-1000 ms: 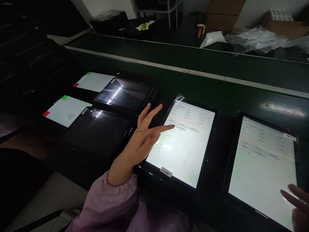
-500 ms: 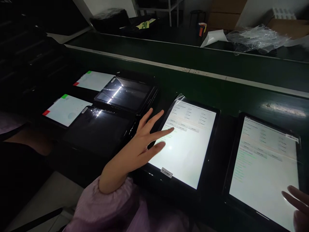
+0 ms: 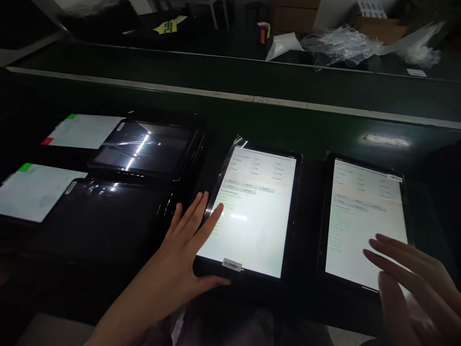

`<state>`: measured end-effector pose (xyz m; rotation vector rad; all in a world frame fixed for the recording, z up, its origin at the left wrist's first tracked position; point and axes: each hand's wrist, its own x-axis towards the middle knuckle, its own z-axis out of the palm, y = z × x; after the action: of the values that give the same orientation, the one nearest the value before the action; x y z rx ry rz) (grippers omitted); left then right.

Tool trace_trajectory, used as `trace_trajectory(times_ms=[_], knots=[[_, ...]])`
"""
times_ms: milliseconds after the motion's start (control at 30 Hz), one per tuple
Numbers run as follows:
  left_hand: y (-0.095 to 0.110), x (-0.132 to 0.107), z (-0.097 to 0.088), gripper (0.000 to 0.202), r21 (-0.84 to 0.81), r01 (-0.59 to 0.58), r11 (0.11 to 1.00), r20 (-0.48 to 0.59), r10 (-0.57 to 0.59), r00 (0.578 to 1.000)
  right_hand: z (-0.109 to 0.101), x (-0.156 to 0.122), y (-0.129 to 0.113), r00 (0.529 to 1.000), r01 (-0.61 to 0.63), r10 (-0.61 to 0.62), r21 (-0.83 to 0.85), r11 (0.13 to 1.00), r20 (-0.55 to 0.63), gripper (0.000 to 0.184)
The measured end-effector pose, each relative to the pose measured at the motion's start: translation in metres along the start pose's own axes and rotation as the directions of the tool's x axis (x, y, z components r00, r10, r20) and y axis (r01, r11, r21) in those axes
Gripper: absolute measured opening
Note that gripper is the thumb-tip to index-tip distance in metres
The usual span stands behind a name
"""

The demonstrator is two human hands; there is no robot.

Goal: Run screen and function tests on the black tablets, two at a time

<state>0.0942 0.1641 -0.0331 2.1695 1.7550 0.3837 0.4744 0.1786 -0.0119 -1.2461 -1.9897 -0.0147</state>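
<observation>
My left hand (image 3: 187, 245) lies open at the lower left corner of the middle lit tablet (image 3: 252, 211), fingers stretched over its left edge and thumb by its bottom edge. The tablet shows a white screen with checkboxes, buttons and green text, and has a barcode sticker on its lower bezel. My right hand (image 3: 406, 278) hovers open over the lower right part of a second lit tablet (image 3: 360, 211), fingers spread and pointing left.
Two dark tablets (image 3: 144, 146) in shiny film and two lit ones (image 3: 36, 190) with red and green tabs lie to the left. A dark green conveyor rail (image 3: 252, 86) runs behind. Crumpled plastic wrap (image 3: 338, 43), white paper and a small cup sit beyond it.
My left hand pulled back from the middle tablet's screen to its lower left corner. My right hand came further into view over the right tablet. The view shifted right.
</observation>
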Motion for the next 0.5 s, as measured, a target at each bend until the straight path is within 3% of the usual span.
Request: trace_trajectory(times_ms=[133, 267, 400, 500], knots=[[0.018, 0.003, 0.012, 0.102, 0.066, -0.089, 0.994, -0.086, 0.095, 0.992, -0.006, 0.004, -0.01, 0.995, 0.031, -0.027, -0.042, 0.999, 0.1, 0.03], [0.034, 0.003, 0.02, 0.104, 0.059, -0.052, 0.997, -0.154, 0.061, 0.986, -0.026, -0.014, -0.002, 0.983, 0.021, -0.007, -0.075, 0.997, 0.186, 0.026], [0.031, 0.002, 0.007, 0.12, -0.078, -0.02, 0.997, -0.06, 0.015, 0.998, -0.04, -0.032, 0.001, 0.983, 0.002, 0.019, -0.114, 0.993, 0.181, 0.026], [0.026, 0.008, -0.006, 0.114, -0.202, 0.099, 0.974, 0.054, -0.09, 0.994, -0.035, -0.041, 0.0, 0.991, -0.03, 0.05, -0.153, 0.988, 0.126, 0.025]])
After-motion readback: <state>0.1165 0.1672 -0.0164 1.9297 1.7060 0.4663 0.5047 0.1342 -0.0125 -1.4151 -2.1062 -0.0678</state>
